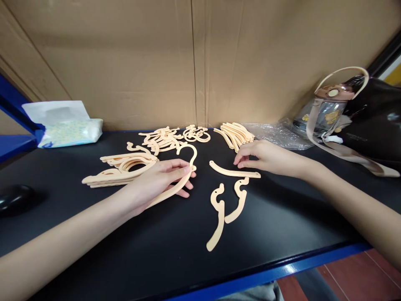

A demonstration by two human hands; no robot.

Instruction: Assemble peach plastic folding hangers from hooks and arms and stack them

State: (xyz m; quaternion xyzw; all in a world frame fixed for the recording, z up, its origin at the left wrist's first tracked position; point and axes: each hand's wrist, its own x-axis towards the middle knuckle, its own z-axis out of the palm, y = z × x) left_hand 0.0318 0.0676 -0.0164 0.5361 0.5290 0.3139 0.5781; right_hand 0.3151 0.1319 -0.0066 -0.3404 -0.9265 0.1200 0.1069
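My left hand (pixel 172 175) pinches a partly joined clothes hanger (pixel 169 193), a peach plastic arm with a hook at its top, between thumb and fingers. The hook rises above the fingertips; the arm slants down behind the wrist. My right hand (pixel 257 155), fingers loosely curled and apart, hovers just above a single curved hanger arm (pixel 234 172) on the black table. I see nothing in that hand. Nearer to me lie two wavy hanger pieces, one longer (pixel 218 221) and one shorter (pixel 237 205), each with a small curled end.
Left of my left hand lies a stack of hangers (pixel 109 177). Farther back are loose arm pieces (pixel 161 138), hooks (pixel 196 133) and a pile of curved arms (pixel 236 134). A tissue pack (pixel 70 131), plastic bag (pixel 278 134), water bottle (pixel 328 110), black bag (pixel 372 125) and dark mouse (pixel 15 198) surround them.
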